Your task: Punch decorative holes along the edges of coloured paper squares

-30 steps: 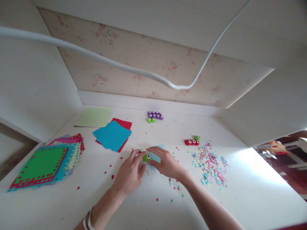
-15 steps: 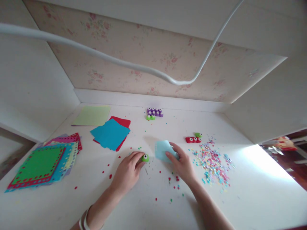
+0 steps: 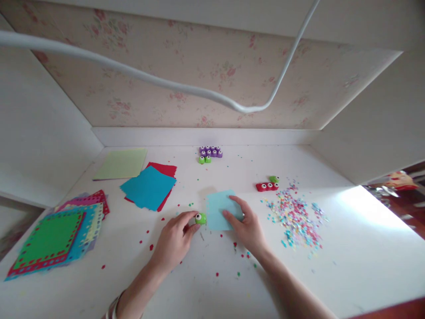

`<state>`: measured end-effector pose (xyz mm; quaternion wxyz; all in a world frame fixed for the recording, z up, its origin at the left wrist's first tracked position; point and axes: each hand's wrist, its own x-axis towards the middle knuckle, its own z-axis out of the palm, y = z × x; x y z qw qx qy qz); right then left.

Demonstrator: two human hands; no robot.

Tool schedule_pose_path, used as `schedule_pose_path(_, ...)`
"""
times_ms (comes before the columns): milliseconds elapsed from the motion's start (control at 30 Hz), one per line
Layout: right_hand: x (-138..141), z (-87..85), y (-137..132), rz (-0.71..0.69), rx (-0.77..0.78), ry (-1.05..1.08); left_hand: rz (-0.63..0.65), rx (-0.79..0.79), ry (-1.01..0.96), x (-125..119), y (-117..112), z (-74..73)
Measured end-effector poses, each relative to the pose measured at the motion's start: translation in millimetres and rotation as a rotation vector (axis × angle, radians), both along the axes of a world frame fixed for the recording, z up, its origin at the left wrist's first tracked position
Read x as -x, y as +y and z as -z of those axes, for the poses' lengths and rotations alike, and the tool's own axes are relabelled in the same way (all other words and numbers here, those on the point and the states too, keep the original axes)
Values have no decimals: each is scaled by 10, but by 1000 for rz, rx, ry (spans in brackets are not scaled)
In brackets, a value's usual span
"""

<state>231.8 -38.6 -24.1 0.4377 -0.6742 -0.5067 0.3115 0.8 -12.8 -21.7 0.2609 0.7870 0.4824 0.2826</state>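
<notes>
Between the thumb and fingers of my left hand (image 3: 175,237) is a small green craft punch (image 3: 200,218) with a white and black button on top. Its right side is at the left edge of a light blue paper sheet (image 3: 221,212); whether the edge sits in its slot I cannot tell. My right hand (image 3: 247,223) pinches the sheet from the right, thumb on top and fingers at the far side. Small red and green paper cutouts (image 3: 235,244) lie scattered around both hands.
Punched sheets (image 3: 49,239) are stacked at left, near blue paper (image 3: 149,188), red paper (image 3: 166,169) and pale green paper (image 3: 121,164). Purple punches (image 3: 209,153) and two green ones stand at the back. Right are red punches (image 3: 267,186), another green punch (image 3: 274,179) and confetti (image 3: 299,217).
The light blue sheet has come down flatter and moved left, up to the green punch. The punch has turned in my left hand. The camera view has shifted slightly.
</notes>
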Motion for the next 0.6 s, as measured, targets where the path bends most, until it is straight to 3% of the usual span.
schedule_pose_path(600,6,18,-39,-18,3,-60,38,-26,22,-12,-6,-27)
